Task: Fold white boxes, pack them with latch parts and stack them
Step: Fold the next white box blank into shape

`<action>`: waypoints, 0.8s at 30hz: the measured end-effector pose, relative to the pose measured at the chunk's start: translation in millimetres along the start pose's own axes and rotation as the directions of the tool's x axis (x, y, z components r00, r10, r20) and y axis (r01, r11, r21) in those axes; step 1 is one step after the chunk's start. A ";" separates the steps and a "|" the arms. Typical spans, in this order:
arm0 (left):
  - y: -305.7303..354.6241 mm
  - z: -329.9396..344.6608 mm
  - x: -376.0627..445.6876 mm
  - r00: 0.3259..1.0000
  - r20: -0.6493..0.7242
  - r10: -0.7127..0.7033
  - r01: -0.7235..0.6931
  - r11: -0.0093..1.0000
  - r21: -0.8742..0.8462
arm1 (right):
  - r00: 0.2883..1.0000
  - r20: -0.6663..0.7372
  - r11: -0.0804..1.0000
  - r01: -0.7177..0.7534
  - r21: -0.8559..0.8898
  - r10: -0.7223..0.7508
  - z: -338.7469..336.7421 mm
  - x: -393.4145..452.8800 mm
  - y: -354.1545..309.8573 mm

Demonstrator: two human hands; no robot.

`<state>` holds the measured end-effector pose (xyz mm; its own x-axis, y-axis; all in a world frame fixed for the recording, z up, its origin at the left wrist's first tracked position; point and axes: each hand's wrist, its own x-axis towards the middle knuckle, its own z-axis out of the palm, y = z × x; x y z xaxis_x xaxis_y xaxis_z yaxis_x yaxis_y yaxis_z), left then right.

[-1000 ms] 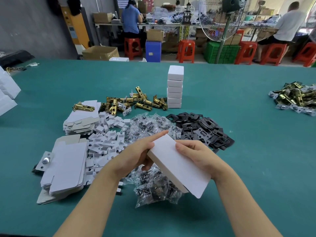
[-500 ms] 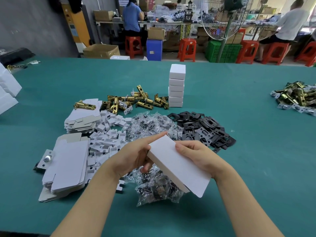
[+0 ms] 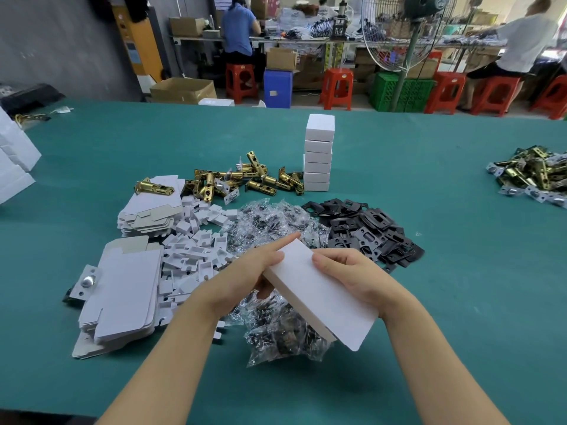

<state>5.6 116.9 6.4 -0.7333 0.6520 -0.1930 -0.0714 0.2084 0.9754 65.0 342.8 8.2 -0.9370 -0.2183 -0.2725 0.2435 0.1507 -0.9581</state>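
Gripping a white box [image 3: 319, 289] above the bags of screws [image 3: 276, 326], the left hand [image 3: 245, 277] and right hand [image 3: 356, 277] clasp it; the box stack [image 3: 318, 153] stands at twelve o'clock on the green table [image 3: 460, 240].

Box [image 3: 319, 289] held above bagged screws [image 3: 276, 329], near edge of table [image 3: 460, 271], left hand [image 3: 245, 274] and right hand [image 3: 352, 274] at its sides. Flat blanks [image 3: 122, 292] left, cardboard inserts [image 3: 196, 250] between. Plates [image 3: 368, 231] right-behind. Latches [image 3: 245, 179] farther back, box stack [image 3: 318, 153] just right of them.
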 end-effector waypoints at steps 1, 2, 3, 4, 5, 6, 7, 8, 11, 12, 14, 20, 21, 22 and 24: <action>-0.2 0.6 0.4 1.000 -0.009 -0.006 0.007 0.999 0.032 | 1.000 0.001 1.000 -0.005 0.003 0.005 -0.1 -0.3 -0.4; -1.0 0.7 0.5 1.000 -0.015 -0.010 0.011 0.998 0.065 | 1.000 0.003 1.000 -0.010 0.008 0.010 -0.3 -0.8 -0.5; -2.0 0.6 0.1 1.000 -0.017 -0.012 0.013 0.995 0.096 | 1.000 0.008 1.000 -0.013 0.015 0.013 -0.4 -1.2 -0.6; -2.9 0.9 -0.5 1.000 -0.018 -0.012 0.014 0.992 0.127 | 1.000 0.010 1.000 -0.015 0.022 0.015 -0.4 -1.5 -0.3; -3.7 1.6 -1.3 1.000 -0.020 -0.009 0.012 0.987 0.158 | 1.000 0.009 0.999 -0.017 0.027 0.017 -0.3 -1.5 -0.1; -4.3 2.8 -2.0 1.000 -0.022 0.001 0.004 0.982 0.188 | 1.000 0.005 0.999 -0.017 0.031 0.017 0.0 -1.6 0.2; -4.6 4.2 -3.0 1.000 -0.022 0.017 -0.012 0.977 0.211 | 1.000 0.002 0.999 -0.016 0.036 0.016 0.4 -1.7 0.1; -5.0 5.4 -4.0 0.999 -0.022 0.036 -0.030 0.973 0.230 | 1.000 0.000 0.999 -0.016 0.042 0.016 0.5 -1.9 0.1; -6.4 6.8 -5.8 0.998 -0.023 0.059 -0.052 0.973 0.224 | 1.000 -0.002 0.997 -0.028 0.075 0.028 0.4 -2.4 1.8; -6.3 7.8 -5.7 0.998 -0.033 0.056 -0.048 0.977 0.207 | 0.999 -0.007 0.996 -0.036 0.087 0.036 0.0 -2.5 2.8; -6.9 11.7 -5.2 0.992 -0.092 0.086 -0.069 0.982 0.175 | 0.997 -0.048 0.993 -0.058 0.100 0.063 0.0 -1.1 3.5; -12.5 16.1 -3.6 0.938 -0.125 0.324 -0.198 0.795 0.574 | 0.972 -0.192 0.961 -0.079 0.264 0.132 -8.9 7.6 8.8; -14.9 16.9 -2.1 0.927 -0.115 0.358 -0.187 0.704 0.685 | 0.974 -0.180 0.950 -0.076 0.302 0.136 -9.1 8.3 10.3; -16.8 18.2 -0.1 0.906 -0.130 0.403 -0.176 0.637 0.750 | 0.978 -0.157 0.934 -0.078 0.348 0.140 -8.0 7.4 9.8; -19.9 19.1 4.3 0.844 -0.210 0.494 -0.164 0.610 0.775 | 0.995 -0.055 0.896 -0.053 0.442 0.086 -5.6 6.0 8.6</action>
<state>16.7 129.4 -15.9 -0.7959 0.5001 0.3413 0.6010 0.5849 0.5447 60.1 348.2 -1.2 -0.9248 -0.1512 -0.3491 0.3787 -0.2790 -0.8824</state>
